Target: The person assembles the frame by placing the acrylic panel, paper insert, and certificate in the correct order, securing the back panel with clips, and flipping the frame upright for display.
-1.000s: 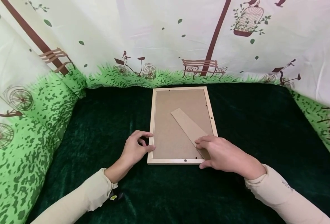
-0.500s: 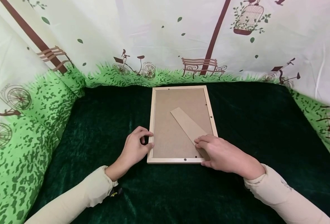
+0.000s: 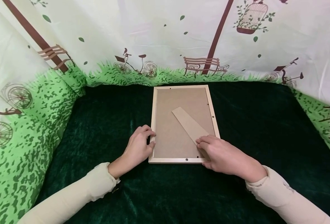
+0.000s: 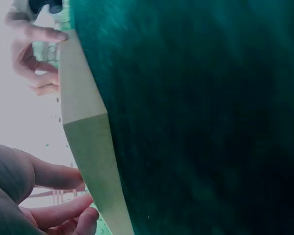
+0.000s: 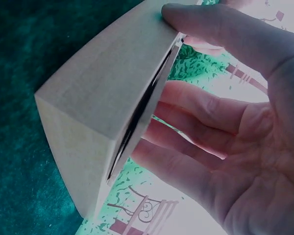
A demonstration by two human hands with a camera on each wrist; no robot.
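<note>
A picture frame (image 3: pixel 187 160) with a pale wooden rim lies back side up on the dark green cloth. A tan stand strip (image 3: pixel 185 119) runs slantwise over its brown backing board (image 3: pixel 167 130). My left hand (image 3: pixel 137 144) rests its fingertips and thumb on the frame's left rim, low down. At the lower right corner my right hand (image 3: pixel 223 154) grips the frame, fingers on the strip's lower end and thumb on the outer edge (image 5: pixel 108 68). In the right wrist view a narrow dark gap shows between the rim and a thin panel under those fingers.
Dark green velvety cloth (image 3: pixel 106 109) covers the work surface. Behind and on both sides hangs a white curtain (image 3: pixel 153 25) printed with bicycles, benches and green grass. Small dark fittings (image 3: pixel 186 159) dot the frame's rim.
The left thumb has drawn up nearer to the left fingers along the rim. The right thumb has slid slightly in along the bottom edge. The frame and strip stay as they were.
</note>
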